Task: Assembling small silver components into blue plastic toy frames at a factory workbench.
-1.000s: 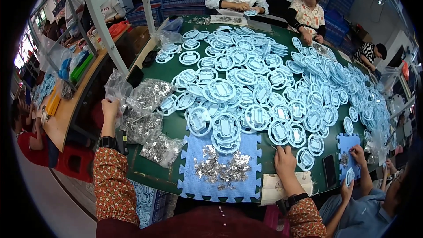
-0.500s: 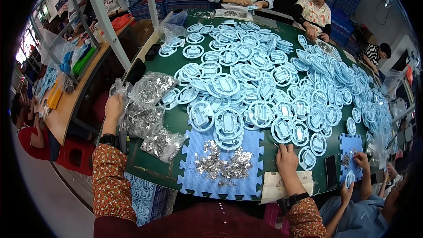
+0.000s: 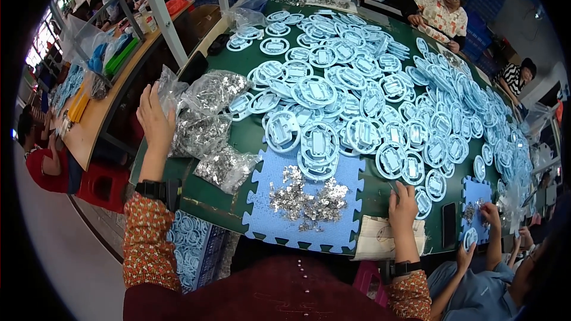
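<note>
While the left hand (image 3: 156, 122) is held open, fingers spread, over the left edge of a green-topped work table (image 3: 202, 202), three crinkled, clear plastic bags (image 3: 203, 132) of small, shiny silver metal pieces are set just beside it; whether their film is touched cannot be told. Bag handling seems to be the step in hand; for a grip, slippery film would need to be pinched. At the near edge, a textured blue foam mat (image 3: 284, 227) with jigsaw-cut borders is topped by loose silver heaps (image 3: 309, 201). Beyond, smooth pale-blue plastic discs (image 3: 319, 144) with cut-out centres are piled toward the far and right edges. Right of the mat, the right hand (image 3: 404, 207) is held with fingers bent; whether anything is gripped cannot be told.
</note>
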Demonstrator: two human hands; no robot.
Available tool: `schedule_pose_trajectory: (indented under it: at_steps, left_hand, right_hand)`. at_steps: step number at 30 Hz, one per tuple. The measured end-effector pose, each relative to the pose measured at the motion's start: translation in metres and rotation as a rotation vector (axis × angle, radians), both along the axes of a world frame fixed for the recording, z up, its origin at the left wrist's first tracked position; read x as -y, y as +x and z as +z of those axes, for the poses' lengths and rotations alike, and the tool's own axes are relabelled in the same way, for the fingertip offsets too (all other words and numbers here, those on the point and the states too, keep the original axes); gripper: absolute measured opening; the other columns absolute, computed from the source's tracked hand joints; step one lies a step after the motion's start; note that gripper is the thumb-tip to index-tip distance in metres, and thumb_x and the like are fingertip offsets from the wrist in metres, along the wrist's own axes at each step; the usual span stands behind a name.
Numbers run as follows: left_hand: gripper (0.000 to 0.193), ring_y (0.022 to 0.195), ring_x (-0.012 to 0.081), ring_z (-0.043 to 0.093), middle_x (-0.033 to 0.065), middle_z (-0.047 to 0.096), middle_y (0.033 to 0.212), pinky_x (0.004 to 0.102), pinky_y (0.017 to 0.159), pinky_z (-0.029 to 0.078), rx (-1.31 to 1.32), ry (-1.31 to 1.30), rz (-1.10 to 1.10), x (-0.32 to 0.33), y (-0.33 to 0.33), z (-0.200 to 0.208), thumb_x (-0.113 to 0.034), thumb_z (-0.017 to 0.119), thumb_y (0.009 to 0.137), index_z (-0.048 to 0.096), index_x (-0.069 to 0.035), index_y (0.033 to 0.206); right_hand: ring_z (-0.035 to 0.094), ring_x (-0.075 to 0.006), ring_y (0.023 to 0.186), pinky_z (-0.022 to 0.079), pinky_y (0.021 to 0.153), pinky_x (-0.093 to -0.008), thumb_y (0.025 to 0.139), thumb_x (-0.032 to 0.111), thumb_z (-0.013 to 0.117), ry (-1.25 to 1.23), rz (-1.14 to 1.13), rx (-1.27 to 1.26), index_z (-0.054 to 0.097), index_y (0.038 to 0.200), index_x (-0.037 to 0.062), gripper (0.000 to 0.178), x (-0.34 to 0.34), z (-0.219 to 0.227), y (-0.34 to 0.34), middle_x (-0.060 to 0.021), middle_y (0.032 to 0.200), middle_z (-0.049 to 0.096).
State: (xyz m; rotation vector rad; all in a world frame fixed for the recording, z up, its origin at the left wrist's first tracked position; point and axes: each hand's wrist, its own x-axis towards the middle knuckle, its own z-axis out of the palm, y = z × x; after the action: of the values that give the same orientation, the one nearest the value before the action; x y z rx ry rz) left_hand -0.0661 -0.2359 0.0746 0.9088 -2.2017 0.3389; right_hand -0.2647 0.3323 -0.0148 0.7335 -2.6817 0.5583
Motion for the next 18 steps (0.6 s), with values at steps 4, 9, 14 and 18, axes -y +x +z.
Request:
schedule_pose_trajectory:
  at_steps: [4, 9, 14, 18]
  left_hand:
    - [0.048, 0.125, 0.0381, 0.046, 0.0176, 0.048, 0.137, 0.0477, 0.104, 0.035, -0.079, 0.273, -0.430, -0.103, 0.017, -0.024, -0.008, 0.071, 0.077, 0.057, -0.009, 0.123]
    - [0.045, 0.120, 0.0373, 0.050, 0.0174, 0.052, 0.130, 0.0470, 0.101, 0.038, -0.109, 0.585, -0.657, -0.194, 0.001, -0.061, -0.009, 0.076, 0.073, 0.061, -0.008, 0.115]
    - [0.070, 0.124, 0.0390, 0.047, 0.0203, 0.046, 0.138, 0.0487, 0.101, 0.038, -0.069, 0.592, -0.677, -0.207, -0.061, -0.059, -0.015, 0.082, 0.070, 0.051, -0.012, 0.133]
    - [0.089, 0.127, 0.0401, 0.044, 0.0234, 0.042, 0.141, 0.0501, 0.105, 0.036, 0.125, 0.553, -0.672, -0.186, -0.101, -0.080, -0.018, 0.086, 0.067, 0.041, -0.018, 0.144]
  right_hand:
    - [0.063, -0.0310, 0.069, 0.051, 0.058, -0.0385, 0.084, 0.009, 0.068, -0.212, 0.049, -0.007, 0.064, 0.111, 0.0080, 0.028, 0.026, 0.013, 0.031, -0.0111, 0.095, 0.060]
    - [0.065, -0.0320, 0.072, 0.052, 0.060, -0.0401, 0.082, 0.016, 0.072, -0.165, 0.347, 0.093, 0.063, 0.114, 0.0090, 0.034, 0.114, 0.019, 0.045, -0.0128, 0.101, 0.059]
    - [0.066, -0.0360, 0.087, 0.053, 0.068, -0.0445, 0.079, 0.028, 0.076, -0.042, 0.266, 0.192, 0.061, 0.121, 0.0114, 0.047, 0.187, 0.045, 0.021, -0.0133, 0.113, 0.058]
    - [0.066, -0.0365, 0.089, 0.054, 0.070, -0.0461, 0.079, 0.035, 0.076, 0.107, 0.336, 0.152, 0.059, 0.125, 0.0111, 0.054, 0.190, 0.034, -0.005, -0.0137, 0.115, 0.058]
